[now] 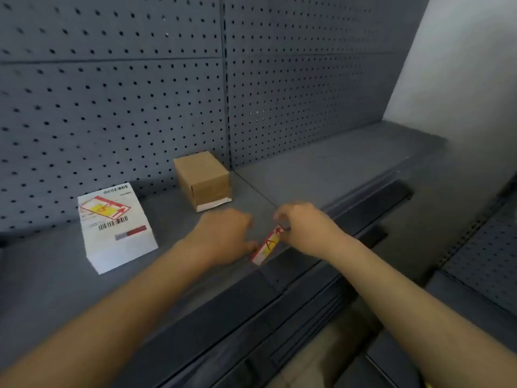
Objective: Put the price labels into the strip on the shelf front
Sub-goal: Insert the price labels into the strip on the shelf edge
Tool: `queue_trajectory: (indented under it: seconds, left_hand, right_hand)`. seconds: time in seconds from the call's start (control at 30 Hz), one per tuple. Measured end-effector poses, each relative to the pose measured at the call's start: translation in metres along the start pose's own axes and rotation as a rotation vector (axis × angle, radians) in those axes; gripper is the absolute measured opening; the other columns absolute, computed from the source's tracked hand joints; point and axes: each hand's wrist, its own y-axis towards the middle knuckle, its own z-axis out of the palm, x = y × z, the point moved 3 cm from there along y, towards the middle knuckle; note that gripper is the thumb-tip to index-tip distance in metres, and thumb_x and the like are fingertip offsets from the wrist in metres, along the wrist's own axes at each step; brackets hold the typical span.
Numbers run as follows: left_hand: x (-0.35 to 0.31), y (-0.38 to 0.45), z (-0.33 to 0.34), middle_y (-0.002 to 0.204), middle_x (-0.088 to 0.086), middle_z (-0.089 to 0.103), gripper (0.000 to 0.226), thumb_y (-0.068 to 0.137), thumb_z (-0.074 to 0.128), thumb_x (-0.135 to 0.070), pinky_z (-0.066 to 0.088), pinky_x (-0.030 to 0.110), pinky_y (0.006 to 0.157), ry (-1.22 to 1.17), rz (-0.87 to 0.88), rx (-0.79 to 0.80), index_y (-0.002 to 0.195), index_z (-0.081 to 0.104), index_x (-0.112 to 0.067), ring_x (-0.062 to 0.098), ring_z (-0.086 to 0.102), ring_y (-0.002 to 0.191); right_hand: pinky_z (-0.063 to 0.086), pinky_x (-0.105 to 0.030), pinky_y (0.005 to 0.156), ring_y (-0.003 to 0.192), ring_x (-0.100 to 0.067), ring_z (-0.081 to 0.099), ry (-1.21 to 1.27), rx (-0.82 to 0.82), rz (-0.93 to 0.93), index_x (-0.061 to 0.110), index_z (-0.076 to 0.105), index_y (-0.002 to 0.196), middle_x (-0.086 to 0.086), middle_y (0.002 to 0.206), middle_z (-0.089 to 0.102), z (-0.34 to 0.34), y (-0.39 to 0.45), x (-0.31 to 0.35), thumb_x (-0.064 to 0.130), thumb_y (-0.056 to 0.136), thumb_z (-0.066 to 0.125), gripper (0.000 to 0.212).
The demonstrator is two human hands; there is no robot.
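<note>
You are holding one price label (268, 245) at the front edge of the shelf (321, 166), left hand (223, 233) pinching its lower end, right hand (305, 224) pinching its upper end (fingertips blurred). The label stack (117, 228) is lying at nine o'clock, the cardboard box (202, 180) at eleven.

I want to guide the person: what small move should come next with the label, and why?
Probably tip the label down into the strip: both hands, left and right, pinch it at the shelf's front edge, tilted and not yet seated.
</note>
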Motion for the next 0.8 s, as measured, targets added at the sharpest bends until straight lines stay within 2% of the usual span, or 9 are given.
queue_trajectory:
  seconds: [0.07,0.13,0.23,0.3,0.43,0.53,0.6,0.8]
  left_hand:
    - [0.006,0.019,0.005,0.123,0.003,0.06,0.049,0.088,0.052,-0.052,0.05,0.037,0.086,0.02,-0.01,0.044,0.127,0.05,-0.022,0.023,0.058,0.109]
    - [0.012,0.033,0.007,0.124,0.003,0.06,0.05,0.089,0.052,-0.052,0.05,0.037,0.086,0.043,-0.006,0.056,0.128,0.049,-0.022,0.023,0.058,0.11]
    - [0.013,0.052,0.011,0.122,0.003,0.06,0.048,0.09,0.051,-0.051,0.048,0.036,0.082,0.078,0.015,0.071,0.128,0.048,-0.022,0.023,0.057,0.109]
    - [0.011,0.058,0.012,0.118,0.004,0.062,0.047,0.089,0.051,-0.051,0.048,0.036,0.08,0.103,0.025,0.062,0.126,0.049,-0.021,0.024,0.058,0.107]
    - [0.011,0.059,0.015,0.118,0.004,0.062,0.047,0.089,0.051,-0.051,0.05,0.037,0.083,0.1,0.009,0.09,0.126,0.049,-0.022,0.023,0.06,0.105]
    - [0.013,0.054,0.016,0.122,0.002,0.061,0.049,0.09,0.049,-0.052,0.05,0.036,0.086,0.082,-0.043,0.104,0.129,0.047,-0.022,0.022,0.059,0.108]
    - [0.014,0.05,0.015,0.123,0.001,0.061,0.049,0.09,0.049,-0.052,0.05,0.034,0.085,0.08,-0.08,0.107,0.13,0.047,-0.023,0.021,0.058,0.109]
    - [0.01,0.03,0.0,0.126,-0.003,0.059,0.046,0.089,0.052,-0.05,0.049,0.035,0.087,0.023,-0.226,0.065,0.128,0.047,-0.026,0.018,0.057,0.113]
  right_hand:
    - [0.05,-0.038,0.088,0.108,-0.027,0.054,-0.015,0.031,-0.015,0.016,0.059,0.119,-0.01,0.119,0.057,0.004,0.019,-0.007,0.014,0.085,0.062,0.034]
    - [0.051,-0.037,0.086,0.107,-0.026,0.055,-0.045,0.104,-0.033,0.018,0.061,0.115,-0.009,0.117,0.059,0.006,0.034,-0.009,0.012,0.083,0.063,0.033]
    - [0.049,-0.029,0.076,0.095,-0.019,0.059,-0.053,0.221,-0.075,0.022,0.068,0.098,-0.002,0.102,0.065,0.007,0.051,-0.012,0.009,0.078,0.065,0.024]
    - [0.054,-0.032,0.077,0.087,-0.016,0.061,-0.04,0.266,-0.111,0.024,0.07,0.086,0.002,0.086,0.064,0.004,0.054,-0.013,0.008,0.076,0.067,0.019]
    - [0.056,-0.036,0.076,0.082,-0.017,0.064,-0.016,0.354,-0.198,0.022,0.072,0.083,0.004,0.08,0.066,0.001,0.054,-0.011,0.015,0.076,0.072,0.009]
    - [0.055,-0.032,0.072,0.075,-0.012,0.059,-0.022,0.336,-0.266,0.02,0.073,0.082,0.007,0.073,0.06,-0.002,0.054,-0.01,0.013,0.078,0.07,0.009]
    - [0.053,-0.03,0.069,0.072,-0.01,0.055,-0.031,0.324,-0.3,0.019,0.074,0.084,0.006,0.075,0.064,-0.004,0.054,-0.008,0.013,0.079,0.069,0.01]
    - [0.05,-0.029,0.068,0.077,-0.009,0.054,-0.029,0.275,-0.345,0.019,0.071,0.085,0.009,0.076,0.058,-0.02,0.051,-0.01,0.011,0.081,0.065,0.011]
